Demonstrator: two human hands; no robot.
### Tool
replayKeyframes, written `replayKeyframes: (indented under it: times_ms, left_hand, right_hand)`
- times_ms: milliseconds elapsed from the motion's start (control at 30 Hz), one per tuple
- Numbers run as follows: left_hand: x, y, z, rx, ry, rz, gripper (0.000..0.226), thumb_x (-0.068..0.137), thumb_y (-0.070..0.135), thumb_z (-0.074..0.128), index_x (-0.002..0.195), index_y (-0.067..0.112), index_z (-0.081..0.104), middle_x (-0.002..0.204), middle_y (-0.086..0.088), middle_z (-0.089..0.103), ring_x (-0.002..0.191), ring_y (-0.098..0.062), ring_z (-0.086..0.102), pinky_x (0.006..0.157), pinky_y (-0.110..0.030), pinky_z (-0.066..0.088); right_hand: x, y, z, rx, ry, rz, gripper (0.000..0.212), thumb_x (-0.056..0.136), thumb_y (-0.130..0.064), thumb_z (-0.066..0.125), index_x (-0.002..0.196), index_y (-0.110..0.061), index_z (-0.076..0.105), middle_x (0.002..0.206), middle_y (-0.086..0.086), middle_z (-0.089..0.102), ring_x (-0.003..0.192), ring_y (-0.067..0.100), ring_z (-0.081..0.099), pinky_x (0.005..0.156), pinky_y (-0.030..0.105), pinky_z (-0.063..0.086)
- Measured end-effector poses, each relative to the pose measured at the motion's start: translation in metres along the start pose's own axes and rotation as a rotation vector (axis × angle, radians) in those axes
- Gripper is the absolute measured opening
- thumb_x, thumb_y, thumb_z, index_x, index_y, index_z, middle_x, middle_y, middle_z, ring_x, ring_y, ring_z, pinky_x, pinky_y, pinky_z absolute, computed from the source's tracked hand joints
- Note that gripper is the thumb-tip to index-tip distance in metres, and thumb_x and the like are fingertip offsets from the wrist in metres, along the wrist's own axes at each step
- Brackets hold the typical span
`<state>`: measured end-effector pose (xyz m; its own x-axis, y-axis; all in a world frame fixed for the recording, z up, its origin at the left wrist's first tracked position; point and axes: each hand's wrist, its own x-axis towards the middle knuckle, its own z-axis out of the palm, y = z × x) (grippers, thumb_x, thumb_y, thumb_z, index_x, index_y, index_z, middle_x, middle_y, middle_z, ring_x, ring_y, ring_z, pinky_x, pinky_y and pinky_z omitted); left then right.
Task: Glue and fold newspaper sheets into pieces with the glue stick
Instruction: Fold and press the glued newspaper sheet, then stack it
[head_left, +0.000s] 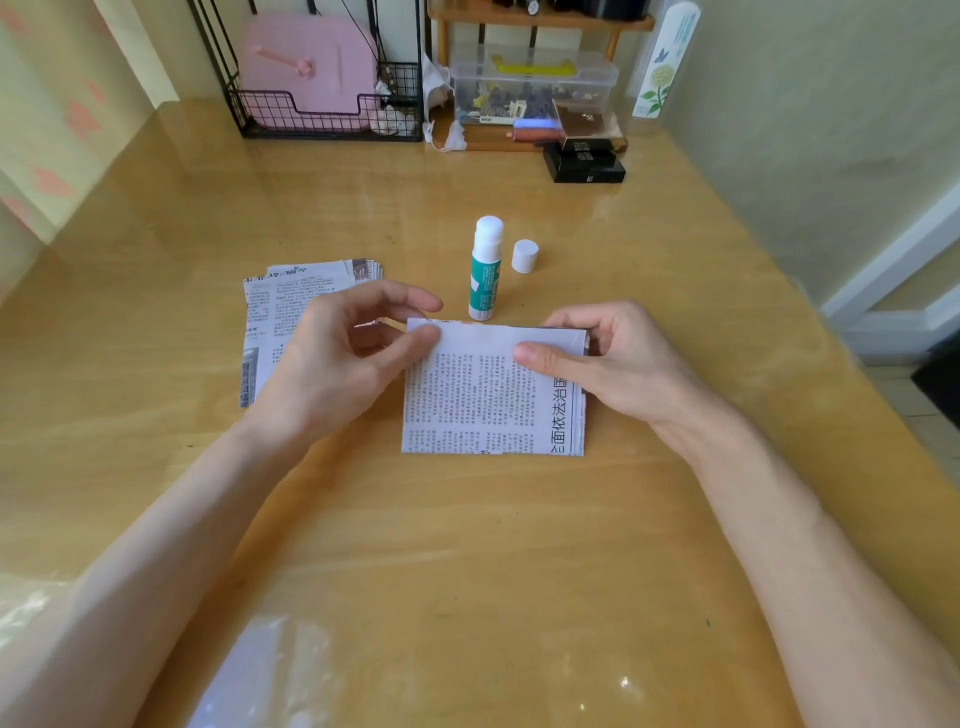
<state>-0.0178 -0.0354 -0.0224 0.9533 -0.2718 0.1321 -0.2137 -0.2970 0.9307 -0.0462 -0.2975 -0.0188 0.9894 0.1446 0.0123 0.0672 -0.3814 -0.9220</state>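
A folded newspaper piece (483, 410) lies on the wooden table (467, 545) in front of me. My left hand (343, 358) pinches its upper left corner between thumb and fingers. My right hand (618, 358) holds the upper right corner, thumb flat on top and fingers curled behind the far edge. Just beyond the piece the glue stick (485, 270) stands upright and uncapped, white tip up, green and white body. Its white cap (525, 255) sits on the table to the right of it. A stack of newspaper sheets (283, 312) lies at the left, partly under my left hand.
At the back stand a black wire rack (322, 111) holding a pink case (311, 62), a clear plastic box (535, 83) on a wooden shelf, and black boxes (584, 161). A wall runs along the right. Clear plastic (249, 670) lies at the near edge.
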Motion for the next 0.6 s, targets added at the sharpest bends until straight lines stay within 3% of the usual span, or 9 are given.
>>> replayKeyframes:
  times_ms: [67,133,167,300,400,500,567,600]
  left_hand:
    - [-0.001,0.002,0.0,-0.005,-0.04,-0.02,0.016,0.09,0.031,0.078,0.104,0.024,0.078,0.08,0.012,0.075,0.072,-0.01,0.072,0.072,-0.018,0.056]
    - [-0.003,0.003,0.003,-0.004,-0.07,-0.039,0.015,0.091,0.025,0.077,0.097,0.013,0.08,0.055,0.019,0.065,0.052,0.003,0.06,0.053,-0.006,0.041]
    - [-0.003,0.004,0.003,-0.028,-0.063,-0.058,0.016,0.09,0.024,0.077,0.094,0.01,0.081,0.055,0.018,0.066,0.05,0.005,0.06,0.051,-0.005,0.039]
    - [-0.002,0.004,-0.002,-0.1,0.018,-0.099,0.02,0.084,0.034,0.081,0.089,0.015,0.082,0.081,0.003,0.08,0.073,-0.009,0.076,0.062,-0.018,0.055]
    - [-0.002,0.004,-0.001,-0.163,0.039,-0.136,0.026,0.082,0.038,0.081,0.089,0.013,0.082,0.089,-0.003,0.081,0.088,-0.023,0.079,0.079,-0.032,0.062]
    - [-0.004,0.006,0.001,-0.235,0.048,-0.186,0.036,0.076,0.049,0.084,0.091,0.016,0.084,0.094,-0.017,0.079,0.097,-0.042,0.074,0.093,-0.051,0.058]
    - [-0.005,0.007,0.001,-0.23,0.062,-0.181,0.038,0.073,0.053,0.087,0.091,0.02,0.085,0.095,-0.027,0.076,0.095,-0.051,0.071,0.091,-0.062,0.055]
    - [-0.005,0.007,0.002,-0.231,0.083,-0.169,0.036,0.073,0.052,0.087,0.089,0.02,0.085,0.094,-0.029,0.075,0.09,-0.048,0.072,0.085,-0.06,0.056]
  right_hand:
    - [-0.002,-0.003,0.003,0.052,-0.016,0.026,0.015,0.087,-0.029,0.085,0.086,-0.015,0.081,0.09,0.015,0.079,0.082,0.021,0.07,0.075,0.036,0.048]
    - [-0.002,-0.005,0.009,0.075,-0.028,0.045,0.013,0.085,-0.028,0.087,0.083,-0.016,0.081,0.089,0.016,0.079,0.081,0.02,0.07,0.075,0.036,0.049]
    - [-0.002,-0.005,0.012,0.09,-0.022,0.052,0.012,0.084,-0.027,0.087,0.084,-0.017,0.081,0.089,0.015,0.079,0.081,0.018,0.071,0.075,0.035,0.05]
    - [-0.004,-0.006,0.015,0.201,0.016,0.132,0.024,0.082,-0.026,0.088,0.103,-0.016,0.081,0.097,0.0,0.082,0.095,0.011,0.076,0.087,0.024,0.056]
    - [-0.004,-0.007,0.017,0.28,0.083,0.191,0.025,0.083,-0.021,0.087,0.106,-0.012,0.081,0.1,0.004,0.082,0.099,0.016,0.079,0.094,0.032,0.059]
    - [-0.004,-0.007,0.019,0.281,0.102,0.201,0.025,0.082,-0.019,0.088,0.105,-0.012,0.082,0.099,0.005,0.082,0.098,0.017,0.079,0.093,0.031,0.06]
    - [-0.005,-0.007,0.02,0.271,0.088,0.202,0.026,0.083,-0.021,0.087,0.107,-0.013,0.082,0.1,0.003,0.082,0.099,0.016,0.079,0.094,0.031,0.06]
    - [-0.005,-0.008,0.02,0.275,0.081,0.202,0.026,0.083,-0.022,0.087,0.108,-0.013,0.082,0.1,0.003,0.082,0.1,0.016,0.078,0.095,0.031,0.059]
